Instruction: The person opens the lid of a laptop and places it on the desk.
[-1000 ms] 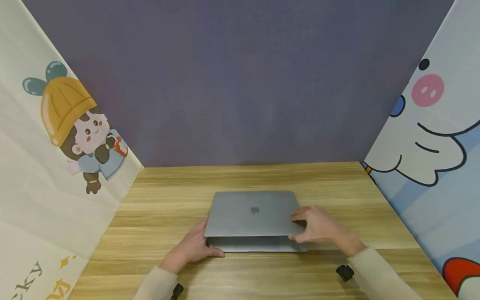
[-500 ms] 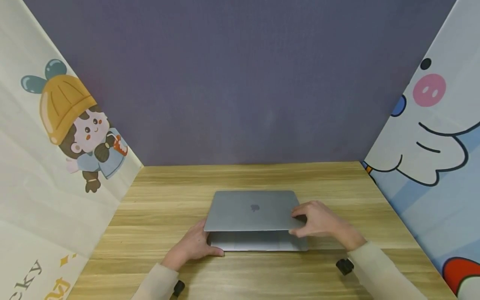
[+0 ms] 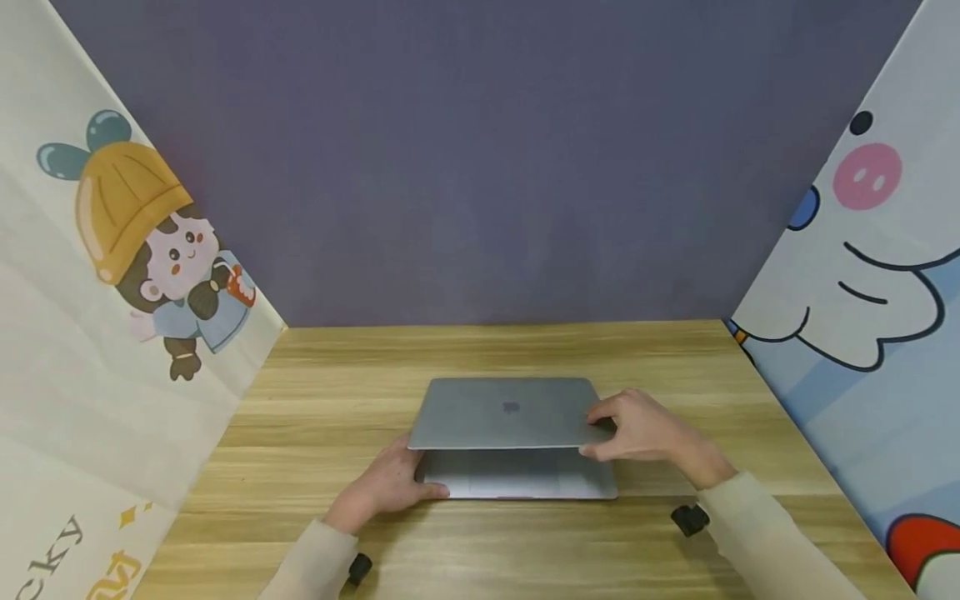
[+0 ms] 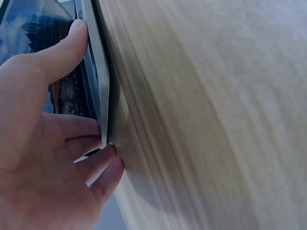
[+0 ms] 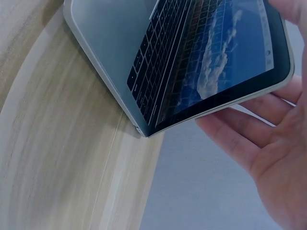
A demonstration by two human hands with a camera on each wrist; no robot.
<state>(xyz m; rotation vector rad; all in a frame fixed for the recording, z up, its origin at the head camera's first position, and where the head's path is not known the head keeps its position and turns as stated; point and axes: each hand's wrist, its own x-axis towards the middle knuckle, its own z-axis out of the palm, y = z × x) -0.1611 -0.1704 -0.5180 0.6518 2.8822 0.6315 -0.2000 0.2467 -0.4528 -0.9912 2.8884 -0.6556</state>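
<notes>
A grey laptop (image 3: 480, 417) lies on the wooden table, its lid partly raised and its logo facing up. My right hand (image 3: 641, 427) pinches the lid's right front corner between thumb and fingers. In the right wrist view, the lit screen (image 5: 230, 57) displays white clouds on blue, above a black keyboard (image 5: 149, 57). At the left side, my left hand (image 3: 390, 479) grips the base (image 3: 517, 479), thumb on its front left corner. The left wrist view has the fingers (image 4: 76, 128) of that hand against the laptop's side edge.
The wooden table (image 3: 315, 392) extends around the laptop. A plain purple-grey panel (image 3: 480, 167) stands behind it. Printed cartoon sheets line the left side (image 3: 60, 350) and the right side (image 3: 907, 333). Each wrist carries a small black device (image 3: 690, 520).
My right hand has lifted the lid's front edge higher, so the gap above the base is wider. The left hand keeps its place on the base.
</notes>
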